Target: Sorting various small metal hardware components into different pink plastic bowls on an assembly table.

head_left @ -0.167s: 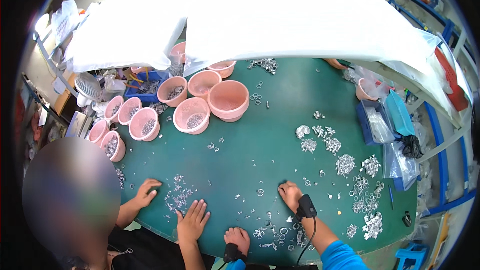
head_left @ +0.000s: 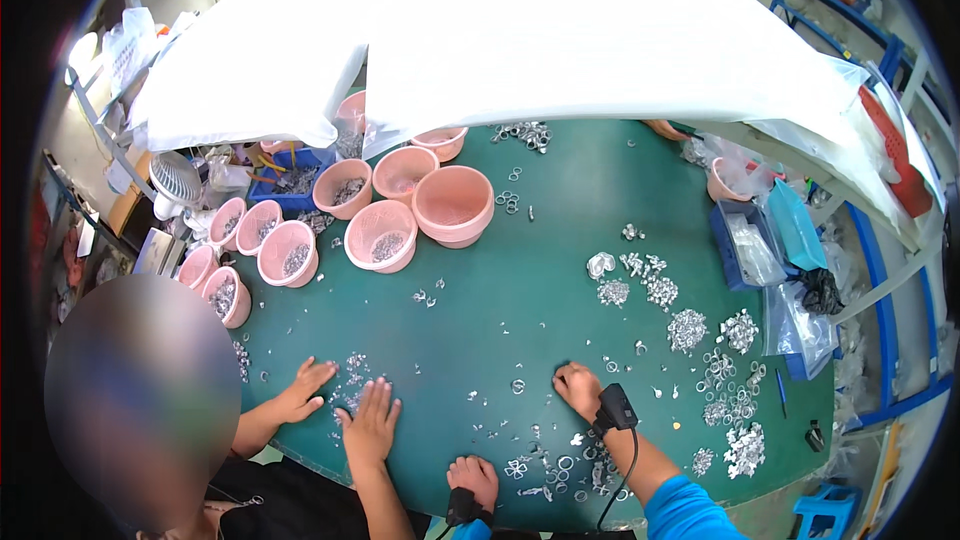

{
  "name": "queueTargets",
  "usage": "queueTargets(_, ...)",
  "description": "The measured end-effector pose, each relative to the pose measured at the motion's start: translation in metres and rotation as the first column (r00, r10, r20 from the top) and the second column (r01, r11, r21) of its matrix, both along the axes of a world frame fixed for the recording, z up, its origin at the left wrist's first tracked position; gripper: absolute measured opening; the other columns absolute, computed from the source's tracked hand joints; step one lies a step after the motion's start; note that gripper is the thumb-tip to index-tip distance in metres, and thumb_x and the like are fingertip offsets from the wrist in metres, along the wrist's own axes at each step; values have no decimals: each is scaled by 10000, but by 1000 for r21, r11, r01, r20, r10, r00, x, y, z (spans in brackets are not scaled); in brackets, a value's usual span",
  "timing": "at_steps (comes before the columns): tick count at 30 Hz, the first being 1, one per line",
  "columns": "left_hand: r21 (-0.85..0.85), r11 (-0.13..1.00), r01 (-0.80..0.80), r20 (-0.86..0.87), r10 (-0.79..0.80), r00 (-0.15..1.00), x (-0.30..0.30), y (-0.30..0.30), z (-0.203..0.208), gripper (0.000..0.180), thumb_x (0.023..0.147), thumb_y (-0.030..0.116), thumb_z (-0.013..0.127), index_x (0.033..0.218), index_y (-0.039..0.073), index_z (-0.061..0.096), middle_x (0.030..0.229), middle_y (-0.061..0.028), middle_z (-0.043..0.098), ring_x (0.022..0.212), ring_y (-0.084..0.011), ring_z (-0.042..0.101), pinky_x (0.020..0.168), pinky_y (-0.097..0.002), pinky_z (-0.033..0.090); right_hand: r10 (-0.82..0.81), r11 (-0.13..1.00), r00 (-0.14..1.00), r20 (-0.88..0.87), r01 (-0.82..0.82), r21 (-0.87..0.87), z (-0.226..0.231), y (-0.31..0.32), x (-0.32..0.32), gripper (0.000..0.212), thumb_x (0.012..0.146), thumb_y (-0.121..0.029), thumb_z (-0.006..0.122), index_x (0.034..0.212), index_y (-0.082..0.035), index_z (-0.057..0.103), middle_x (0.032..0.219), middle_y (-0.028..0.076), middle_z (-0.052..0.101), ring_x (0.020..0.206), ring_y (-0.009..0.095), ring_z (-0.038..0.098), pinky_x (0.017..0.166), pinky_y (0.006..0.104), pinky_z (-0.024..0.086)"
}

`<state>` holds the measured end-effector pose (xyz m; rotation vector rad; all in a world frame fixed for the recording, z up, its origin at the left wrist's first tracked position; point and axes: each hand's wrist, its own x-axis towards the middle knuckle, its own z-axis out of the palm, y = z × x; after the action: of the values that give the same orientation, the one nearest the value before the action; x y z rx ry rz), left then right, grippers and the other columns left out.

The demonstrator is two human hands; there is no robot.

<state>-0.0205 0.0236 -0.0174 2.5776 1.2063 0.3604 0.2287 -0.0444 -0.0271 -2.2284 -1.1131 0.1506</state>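
My right hand (head_left: 579, 390) rests on the green table with its fingers curled in; whatever may lie inside them is hidden. A single metal ring (head_left: 517, 386) is just left of it. Close to the table's front edge lies my left hand (head_left: 475, 480), closed, with its fingertips tucked out of sight. Between my hands and nearer to me are small loose metal pieces, including a clover-shaped piece (head_left: 515, 468) and several rings (head_left: 566, 462). Both my wrists carry a black strapped device, a cable running from the right one (head_left: 617, 406).
At left, a co-worker's hands (head_left: 309, 392) flank a heap of tiny metal parts (head_left: 353, 370). Pink baskets (head_left: 453, 202) stand at the back left. Sorted metal piles (head_left: 687, 330), a blue pen (head_left: 782, 395) and blue bins (head_left: 740, 240) occupy the right. A white cover (head_left: 600, 40) hangs over the back.
The co-worker's hands have slid forward against the heap of tiny parts, which is now narrower. My own hands stay almost where they were.
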Motion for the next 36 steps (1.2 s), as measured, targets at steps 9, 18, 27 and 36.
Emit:
queueTargets(9,-444,896,-23,355,199,913,8,-9,2,151,797,153,455,730,23,493,703,-94,516,690,-254,489,618,-382,387,-90,989,715,-693,148,24,61,-16,-39,224,730,-229,618,750,-7,596,525,-60,426,501,23,347,433,200,309)
queueTargets(18,-639,-637,431,48,527,849,41,-19,39,285,826,287,413,656,72,489,502,-5,408,417,-72,348,376,-199,271,24,982,737,-675,110,155,84,-83,-78,193,832,-175,432,839,-24,552,685,72,547,625,109,496,579,262,409)
queueTargets(27,-988,152,10,83,483,871,23,-36,34,215,781,141,451,580,66,472,476,40,364,412,-44,301,376,-199,227,-217,803,230,-949,594,-39,48,-143,-64,107,785,-73,486,805,0,563,658,-13,491,561,63,440,501,191,371)
queueTargets(36,-948,275,162,224,208,952,8,-70,24,256,816,181,480,620,27,538,516,29,434,466,-42,373,424,-187,288,-374,926,925,65,369,83,8,-97,37,138,675,-131,610,780,-43,586,653,106,518,615,271,512,564,339,414)
